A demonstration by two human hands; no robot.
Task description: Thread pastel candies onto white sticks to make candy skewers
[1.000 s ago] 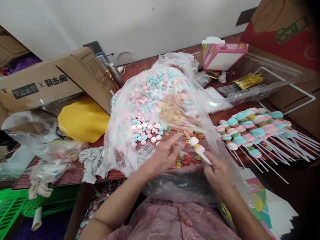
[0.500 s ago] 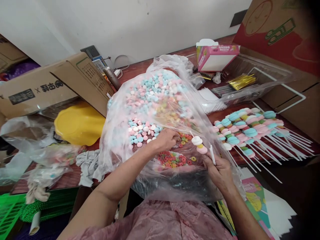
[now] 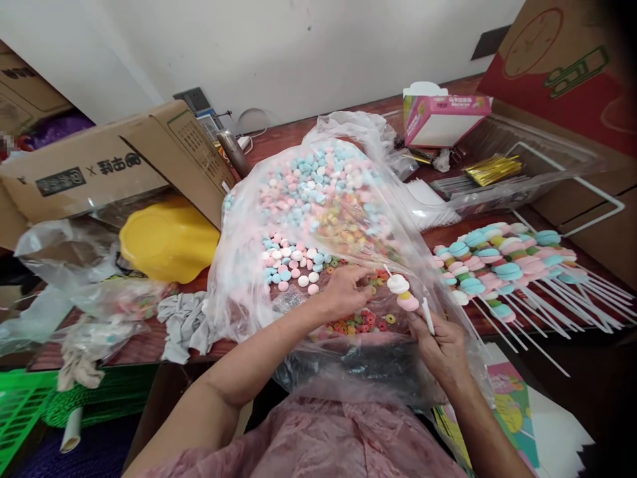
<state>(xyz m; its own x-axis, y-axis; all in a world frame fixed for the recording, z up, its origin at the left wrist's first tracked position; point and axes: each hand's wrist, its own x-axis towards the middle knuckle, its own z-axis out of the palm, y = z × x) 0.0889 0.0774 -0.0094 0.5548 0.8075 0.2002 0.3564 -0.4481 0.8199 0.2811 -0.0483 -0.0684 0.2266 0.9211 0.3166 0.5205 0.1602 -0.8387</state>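
My right hand point(image 3: 440, 338) is closed around white sticks. One carries a candy skewer point(image 3: 402, 292) with white and pink marshmallows and a yellow gummy ring between them, its bare tip pointing up and left. My left hand point(image 3: 346, 291) reaches over the tray with its fingers curled, left of that tip; anything pinched in them is too small to make out. Beneath and around it lie gummy rings point(image 3: 365, 320) in red, orange and green. Loose pink, blue and white marshmallows point(image 3: 291, 262) are to its left, and more sit under clear plastic sheeting point(image 3: 239, 265).
Finished candy skewers point(image 3: 507, 265) are piled at the right. Behind them stand a clear bin point(image 3: 542, 179) with gold ties point(image 3: 492, 170) and a pink box point(image 3: 445, 119). At the left are a cardboard box point(image 3: 104, 166), a yellow container point(image 3: 166, 239) and a grey cloth point(image 3: 185, 325).
My left hand has moved right, from beside the marshmallows toward the skewer's tip. My right hand keeps its hold on the skewer. The whole view has shifted slightly.
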